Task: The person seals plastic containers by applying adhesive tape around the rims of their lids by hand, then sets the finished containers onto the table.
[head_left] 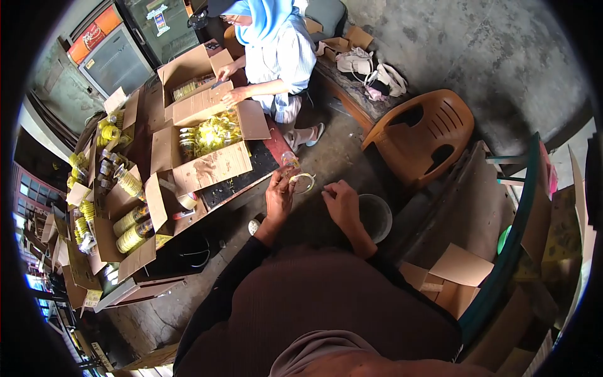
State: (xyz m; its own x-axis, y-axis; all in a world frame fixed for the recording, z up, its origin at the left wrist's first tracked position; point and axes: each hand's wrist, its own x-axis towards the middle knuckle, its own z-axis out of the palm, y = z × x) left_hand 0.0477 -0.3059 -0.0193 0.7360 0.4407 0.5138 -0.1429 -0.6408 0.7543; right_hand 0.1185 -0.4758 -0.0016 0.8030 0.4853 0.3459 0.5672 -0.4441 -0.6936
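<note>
My left hand (278, 200) is in front of me near the table corner, fingers closed around a small clear plastic container (289, 159) whose top end sticks out beyond them. A pale yellow, ring-shaped band (306, 184) curves out from the same hand on its right side. To the right is my right hand (342, 203), its fingers curled together and apart from the band. Whatever its fingertips may pinch is too small to see.
On the table, an open carton (213, 166) holds yellow strips and containers. Another carton (133, 251) has yellow-ringed stacks. A co-worker (276, 63) handles a carton behind. A bucket (375, 218), an orange plastic chair (427, 135) and an open box (461, 264) are on my right.
</note>
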